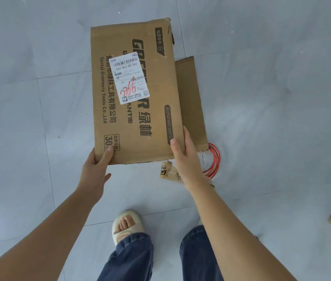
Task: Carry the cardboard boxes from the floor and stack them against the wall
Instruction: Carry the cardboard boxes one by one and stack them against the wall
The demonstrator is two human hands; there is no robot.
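Grey tiled floor [39,128]; left grip [95,169], right grip [186,159] pinching cardboard box [134,118] near edge.

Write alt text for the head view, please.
Both hands, left hand and right hand, grip the near edge of a flattened cardboard box with a white shipping label, held above the grey tiled floor.

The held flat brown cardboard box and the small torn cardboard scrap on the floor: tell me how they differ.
The flat brown cardboard box is large; the torn cardboard scrap is small. The box is gripped by both hands, left hand and right hand; the scrap lies untouched on the tiles. Both are brown with black print.
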